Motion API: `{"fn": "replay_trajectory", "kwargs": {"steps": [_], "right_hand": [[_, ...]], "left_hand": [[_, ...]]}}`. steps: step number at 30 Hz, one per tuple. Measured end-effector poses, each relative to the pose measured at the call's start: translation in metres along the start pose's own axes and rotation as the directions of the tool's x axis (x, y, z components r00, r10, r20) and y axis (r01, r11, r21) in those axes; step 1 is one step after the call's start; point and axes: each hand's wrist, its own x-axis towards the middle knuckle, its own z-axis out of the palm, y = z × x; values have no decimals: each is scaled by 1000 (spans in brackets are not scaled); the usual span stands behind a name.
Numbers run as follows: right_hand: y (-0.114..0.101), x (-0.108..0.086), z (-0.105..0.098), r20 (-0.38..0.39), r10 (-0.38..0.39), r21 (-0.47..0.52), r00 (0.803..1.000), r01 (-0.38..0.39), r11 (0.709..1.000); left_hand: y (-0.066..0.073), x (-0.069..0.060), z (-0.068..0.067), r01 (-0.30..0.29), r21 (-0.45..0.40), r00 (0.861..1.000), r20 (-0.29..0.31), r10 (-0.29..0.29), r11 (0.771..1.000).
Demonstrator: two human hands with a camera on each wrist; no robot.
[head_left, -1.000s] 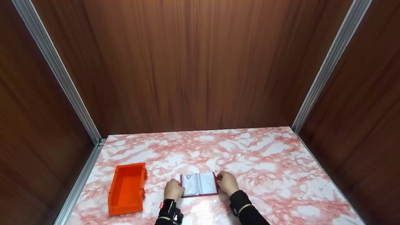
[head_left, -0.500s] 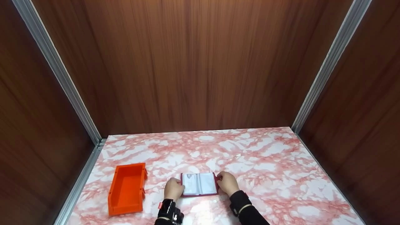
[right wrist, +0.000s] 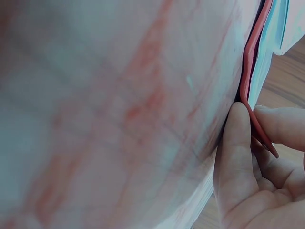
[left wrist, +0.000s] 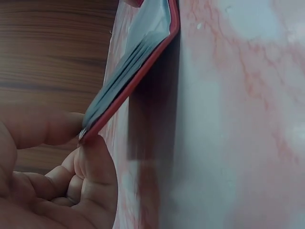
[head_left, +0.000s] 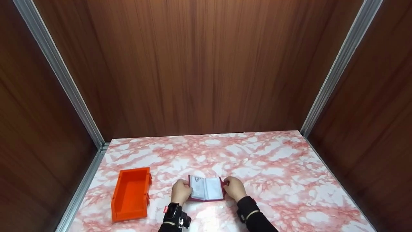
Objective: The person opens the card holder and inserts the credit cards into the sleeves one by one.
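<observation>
A red card holder (head_left: 215, 188) with clear plastic sleeves lies spread open on the table, its left half tilted up. At its left edge my left hand (head_left: 181, 192) pinches the cover and sleeves between thumb and fingers. In the left wrist view that half of the card holder (left wrist: 128, 78) stands raised off the table, a shadow under it. My right hand (head_left: 235, 188) pinches a red flap on the right side; the right wrist view shows thumb and finger on the card holder's flap (right wrist: 259, 126). A small grey print shows on the left sleeve.
An orange plastic bin (head_left: 131, 195) stands on the left part of the pink-and-white marbled table (head_left: 273, 167). Brown wood panels (head_left: 199, 71) rise at the back and both sides, with metal rails (head_left: 341, 69) in the corners.
My left hand has lifted the left half of the card holder and moved slightly right and away from me. The right hand has stayed in place.
</observation>
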Motion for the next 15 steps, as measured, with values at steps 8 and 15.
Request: {"fn": "replay_trajectory", "kwargs": {"steps": [8, 15], "right_hand": [[0, -2, 0, -7, -6, 14, 1000, 6, 1000], [1, -2, 0, -19, -12, 12, 1000, 12, 1000]], "left_hand": [[12, -3, 6, -59, -43, 998, -10, 58, 997], [23, -6, 15, -114, -78, 993, -6, 114, 990]]}}
